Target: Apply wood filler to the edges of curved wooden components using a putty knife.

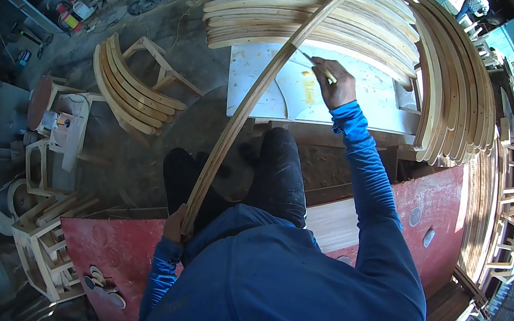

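Note:
A long, curved wooden strip (245,115) slants across my lap, its far end over a stack of similar pieces. Low on the left, my left hand (176,222) is closed around its near end. My right hand (336,84) grips a slim, thin-bladed knife (328,74) by its pale yellow handle. The blade's tip meets the strip's edge or lies just beside it; I cannot tell which. Below my right hand lies a white board (259,73) with yellowish smears.
Stacked curved wood pieces (315,12) cover the board's far side, and more curved pieces (455,83) stand at right. Several curved slats (130,88) rest at left near a wooden frame (160,60). A red panel (122,247) is beside me; stools (43,256) stand lower left.

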{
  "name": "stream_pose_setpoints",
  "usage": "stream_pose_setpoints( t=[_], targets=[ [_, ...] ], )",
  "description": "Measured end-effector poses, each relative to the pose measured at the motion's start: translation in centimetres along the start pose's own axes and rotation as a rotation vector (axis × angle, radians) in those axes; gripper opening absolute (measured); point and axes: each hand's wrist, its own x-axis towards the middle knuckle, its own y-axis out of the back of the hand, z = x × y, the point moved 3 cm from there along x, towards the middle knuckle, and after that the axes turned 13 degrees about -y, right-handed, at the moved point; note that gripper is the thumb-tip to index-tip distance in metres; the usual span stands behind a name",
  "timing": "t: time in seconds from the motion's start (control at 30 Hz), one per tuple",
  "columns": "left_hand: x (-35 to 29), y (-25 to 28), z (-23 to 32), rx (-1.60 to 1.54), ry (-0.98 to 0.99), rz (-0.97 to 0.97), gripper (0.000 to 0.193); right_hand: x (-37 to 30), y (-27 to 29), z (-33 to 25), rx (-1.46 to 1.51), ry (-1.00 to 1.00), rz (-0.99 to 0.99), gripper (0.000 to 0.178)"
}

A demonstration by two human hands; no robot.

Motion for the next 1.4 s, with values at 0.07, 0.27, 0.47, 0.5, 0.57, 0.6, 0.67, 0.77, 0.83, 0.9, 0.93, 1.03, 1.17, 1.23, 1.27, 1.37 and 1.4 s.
stream_pose_setpoints(
  t=[0.07,0.27,0.47,0.5,0.57,0.6,0.67,0.77,0.83,0.9,0.93,1.03,1.17,1.23,1.27,1.37,1.4],
  targets=[
    [0.2,0.1,-0.2,0.018,-0.015,0.012,0.054,-0.5,-0.7,-0.5,-0.01,0.015,-0.14,0.021],
    [0.1,0.3,-1.0,0.037,-0.019,0.063,0.054,-1.1,0.8,-0.9,-0.012,-0.006,-0.055,0.025],
    [0.4,0.4,-0.9,0.022,-0.03,0.035,0.053,-4.1,-2.3,0.5,-0.417,0.198,-0.081,0.055],
    [0.4,0.4,-1.0,0.015,-0.016,0.037,0.053,-4.5,-2.9,1.0,-0.41,0.178,-0.096,0.057],
    [0.3,0.5,-1.0,0.006,-0.003,0.045,0.053,-5.2,-4.0,1.6,-0.395,0.188,-0.094,0.057],
    [0.2,0.5,-1.0,0.015,-0.011,0.042,0.054,-5.4,-4.5,1.9,-0.376,0.196,-0.084,0.057],
    [0.1,0.5,-1.0,0.026,-0.018,0.04,0.054,-5.7,-5.4,2.2,-0.406,0.212,-0.099,0.052],
    [0.2,0.4,-1.0,0.05,-0.013,0.038,0.055,-5.8,-6.3,2.2,-0.488,0.211,-0.156,0.046],
    [0.3,0.2,-1.0,0.048,-0.002,0.061,0.056,-5.8,-6.5,1.5,-0.382,0.291,-0.174,0.046],
    [0.3,0.2,-0.9,0.042,-0.02,0.037,0.056,-5.6,-6.5,0.7,-0.333,0.293,-0.167,0.052],
    [0.2,0.3,-0.9,0.054,-0.008,0.043,0.056,-5.4,-6.4,0.3,-0.269,0.237,-0.209,0.054],
    [0.1,0.3,-0.7,0.054,-0.031,0.044,0.056,-4.7,-5.6,-1.0,-0.098,0.205,-0.182,0.051],
    [0.0,0.5,-0.5,0.0,0.004,0.031,0.047,-3.5,-3.1,-1.2,0.045,0.129,0.03,0.032],
    [0.1,0.5,-0.5,-0.005,0.003,0.015,0.048,-2.1,-1.3,0.0,0.121,0.074,0.149,0.028],
    [0.2,0.5,-0.5,-0.016,-0.001,0.011,0.048,-1.4,-0.7,1.4,0.333,-0.15,0.123,0.027],
    [0.5,0.5,-0.7,-0.07,0.015,-0.041,0.05,0.4,0.1,5.4,0.804,-0.566,0.183,0.033],
    [0.7,0.6,-0.8,-0.093,0.043,-0.027,0.051,1.1,0.0,6.7,0.893,-0.683,0.158,0.033]
  ],
)
